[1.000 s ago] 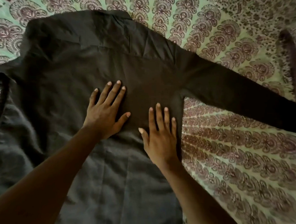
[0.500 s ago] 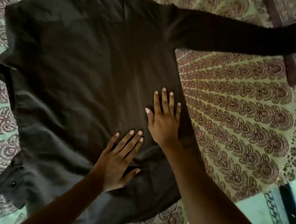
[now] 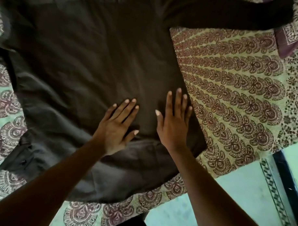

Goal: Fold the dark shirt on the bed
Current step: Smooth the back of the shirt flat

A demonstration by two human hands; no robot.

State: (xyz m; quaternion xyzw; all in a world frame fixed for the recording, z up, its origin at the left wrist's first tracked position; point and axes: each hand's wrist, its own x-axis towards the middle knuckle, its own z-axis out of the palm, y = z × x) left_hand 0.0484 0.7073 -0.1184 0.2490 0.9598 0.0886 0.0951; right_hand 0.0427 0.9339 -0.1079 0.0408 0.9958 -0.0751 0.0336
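Both flat palms, left hand (image 3: 116, 128) and right hand (image 3: 174, 124), have been slid lower down the dark shirt (image 3: 89, 60), fingers kept straight, nothing gripped.

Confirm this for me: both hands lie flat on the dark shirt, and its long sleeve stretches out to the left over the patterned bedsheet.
Not quite. The head view shows the sleeve stretching out to the right, not the left. The rest holds: the left hand and right hand lie flat on the dark shirt, over the patterned bedsheet.

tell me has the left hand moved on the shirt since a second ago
Yes. The left hand slid down the shirt, from near the armpit toward the bottom hem.
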